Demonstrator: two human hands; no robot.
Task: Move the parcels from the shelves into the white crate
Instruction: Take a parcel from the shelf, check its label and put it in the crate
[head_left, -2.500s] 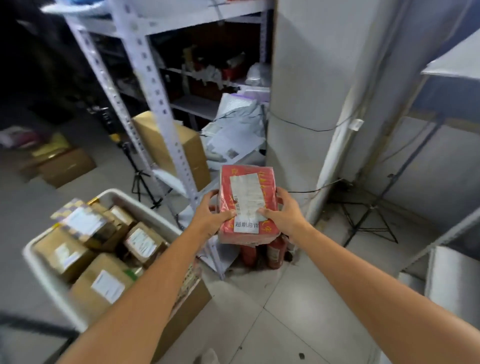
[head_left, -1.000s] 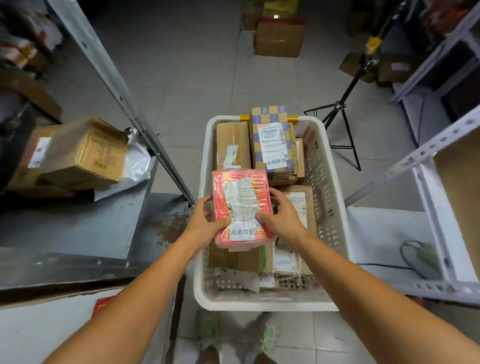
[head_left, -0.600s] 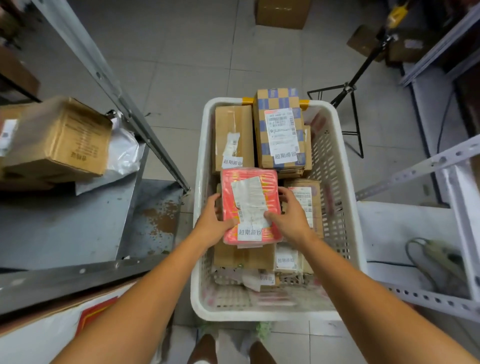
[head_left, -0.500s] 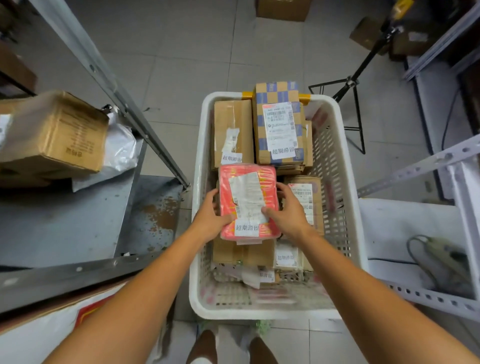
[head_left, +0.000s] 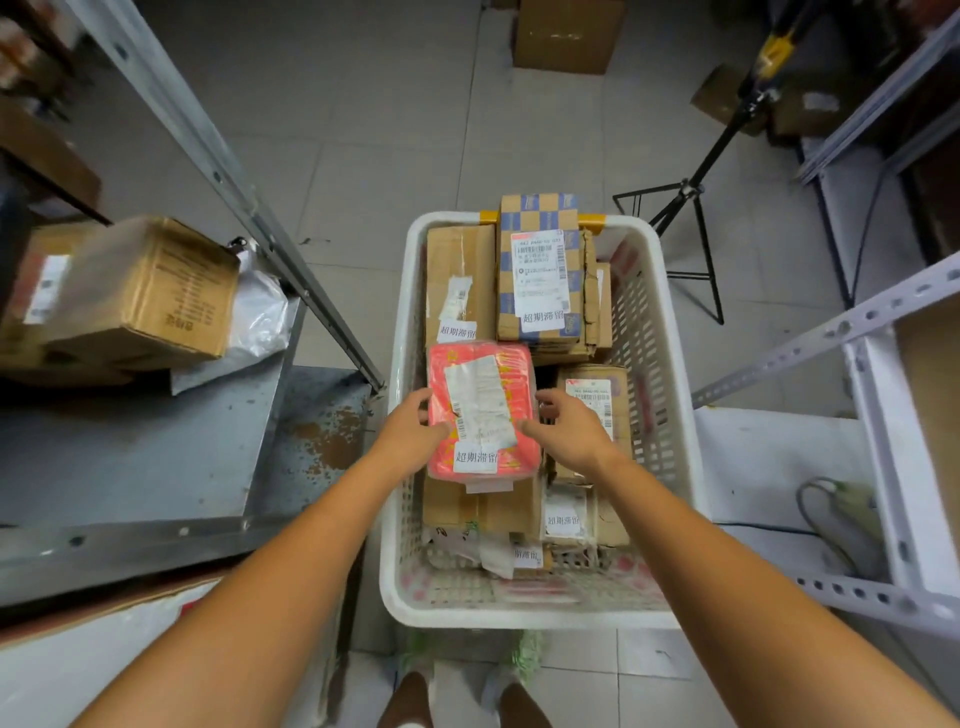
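A red plastic-wrapped parcel (head_left: 480, 410) with white labels lies flat on brown boxes inside the white crate (head_left: 519, 616) on the floor. My left hand (head_left: 408, 436) is at its left edge and my right hand (head_left: 571, 434) at its right edge. The fingers of both are loose and spread, and only the thumbs touch the wrap. Further back in the crate sit a blue-and-tan checkered box (head_left: 540, 270) and a brown box (head_left: 457, 280). More labelled boxes lie underneath, partly hidden.
On the left a grey metal shelf board (head_left: 130, 457) carries a cardboard box (head_left: 150, 296) and a clear plastic bag. A black tripod (head_left: 691, 208) stands behind the crate. White shelving (head_left: 878, 415) runs along the right, and another box (head_left: 566, 31) sits on the far floor.
I turned from the shelf to the crate and lowered the red parcel onto the boxes inside. Both hands have loosened their grip, the fingers spreading away from its sides.
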